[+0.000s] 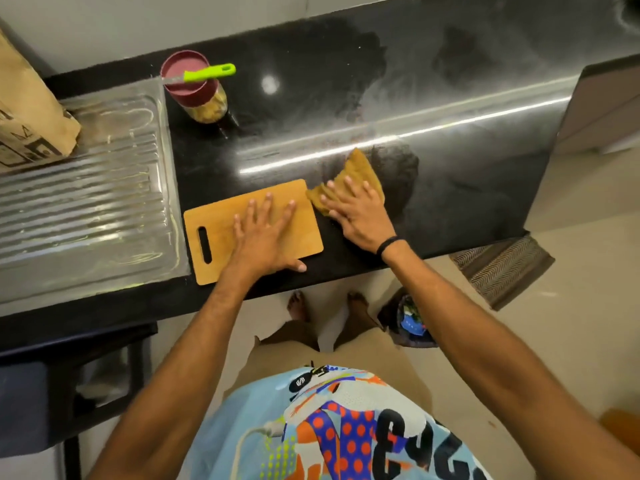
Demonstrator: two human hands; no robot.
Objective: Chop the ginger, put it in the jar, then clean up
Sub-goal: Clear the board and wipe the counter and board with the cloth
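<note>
Glossy black stone counter (311, 98), ribbed steel drainboard (86, 202) at its left. The left hand (263, 233) lies flat, fingers spread, on the slotted wooden cutting board (214, 216). The right hand (356, 213) presses flat on a ribbed mustard cloth (360, 168). Pale ginger (207, 110) sits in the clear maroon-lidded jar (204, 102), with a green-handled knife (207, 73) across its lid.

the table (450, 81) is glossy black polished stone with hazy smears, and the drainboard (86, 202) on its left is ribbed, shiny metal. the near cutting board (218, 216) is smooth matt wood, the cloth (360, 164) just right of it a ribbed mustard fabric. farther off, the knife (207, 73) has a glossy green plastic handle, the jar (207, 105) a clear wall and maroon lid (183, 65), the far-left bag (31, 116) creased brown paper.
</note>
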